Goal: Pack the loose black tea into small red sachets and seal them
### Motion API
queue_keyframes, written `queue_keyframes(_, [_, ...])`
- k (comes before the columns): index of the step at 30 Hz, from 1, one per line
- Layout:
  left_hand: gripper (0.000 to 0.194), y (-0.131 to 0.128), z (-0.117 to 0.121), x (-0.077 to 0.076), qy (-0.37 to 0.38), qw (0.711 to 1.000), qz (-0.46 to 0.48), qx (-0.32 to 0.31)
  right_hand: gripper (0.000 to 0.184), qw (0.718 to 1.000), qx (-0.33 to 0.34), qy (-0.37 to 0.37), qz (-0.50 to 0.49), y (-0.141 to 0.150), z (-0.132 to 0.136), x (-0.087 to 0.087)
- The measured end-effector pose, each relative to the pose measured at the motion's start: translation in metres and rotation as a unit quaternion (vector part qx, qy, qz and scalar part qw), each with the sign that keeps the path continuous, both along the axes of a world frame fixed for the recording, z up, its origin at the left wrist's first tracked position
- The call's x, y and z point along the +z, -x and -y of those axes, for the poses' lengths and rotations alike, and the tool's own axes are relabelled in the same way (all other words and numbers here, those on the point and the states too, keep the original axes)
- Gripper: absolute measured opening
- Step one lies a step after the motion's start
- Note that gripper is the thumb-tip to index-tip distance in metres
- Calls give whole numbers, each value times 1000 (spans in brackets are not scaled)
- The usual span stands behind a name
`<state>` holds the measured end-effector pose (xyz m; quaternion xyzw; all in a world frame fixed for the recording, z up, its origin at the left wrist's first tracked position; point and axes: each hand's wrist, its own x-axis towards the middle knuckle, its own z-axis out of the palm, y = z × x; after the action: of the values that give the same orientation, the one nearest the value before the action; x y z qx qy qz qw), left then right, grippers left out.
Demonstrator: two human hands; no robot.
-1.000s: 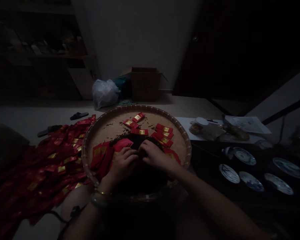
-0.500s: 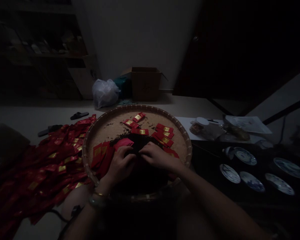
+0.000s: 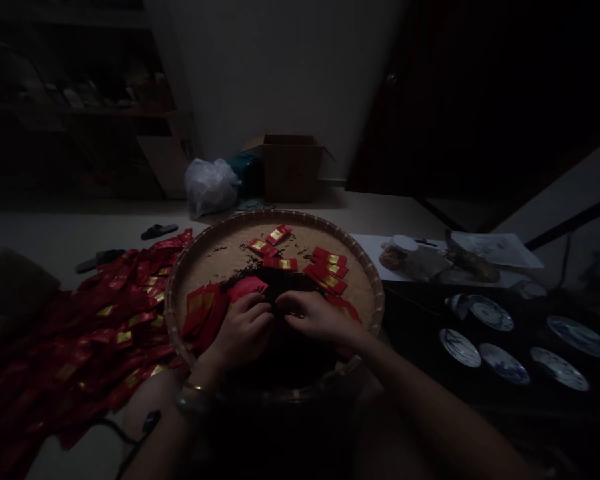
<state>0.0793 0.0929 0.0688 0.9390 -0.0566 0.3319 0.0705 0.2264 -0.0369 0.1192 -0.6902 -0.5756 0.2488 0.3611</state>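
Note:
Both hands are over a round woven bamboo tray (image 3: 220, 235) that holds dark loose leaves, like tea (image 3: 241, 271). My left hand (image 3: 245, 328) has its fingers curled in, beside a pink packet (image 3: 247, 287) and a stack of red packets (image 3: 203, 310). Facing it, a small gap away, my right hand (image 3: 314, 317) has its thumb and fingers drawn together. Whatever lies between the fingertips of either hand is too dark to make out. Red packets with gold labels (image 3: 280, 264) lie beyond my hands, and more (image 3: 327, 278) lie to the right.
A large heap of red packets (image 3: 105, 327) covers the floor on the left, near dark slippers (image 3: 159, 231). Behind the tray stand a white plastic bag (image 3: 211, 187) and a cardboard box (image 3: 293, 170). Patterned dishes (image 3: 505, 363) and a lidded jar (image 3: 404, 245) are on the right.
My right hand has shifted slightly down and its fingers have tilted. The left fingers have curled a little more. The packets and tray stay in place.

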Motion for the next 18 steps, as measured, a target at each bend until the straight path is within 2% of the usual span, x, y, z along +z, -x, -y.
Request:
queue_keyframes(3, [18, 1, 1, 7, 0, 999, -35, -3, 31, 996, 38, -9, 75, -1, 4, 1])
queue_keyframes(6, [17, 1, 3, 9, 1, 999, -49, -12, 31, 994, 58, -14, 91, -4, 5, 2])
queue_keyframes(9, [18, 1, 3, 5, 17, 1000, -23, -14, 20, 990, 82, -4, 118, -7, 6, 2])
queue_keyframes(12, [17, 2, 3, -1, 40, 999, 19, -2, 12, 973, 92, -3, 210, -5, 7, 2])
queue_keyframes(15, [16, 3, 2, -4, 47, 999, 21, -16, 8, 950, 98, -25, 294, 3, 6, 2])
queue_keyframes(18, [16, 5, 2, -4, 53, 998, 9, -42, 24, 936, 98, -21, 337, 10, 2, -2])
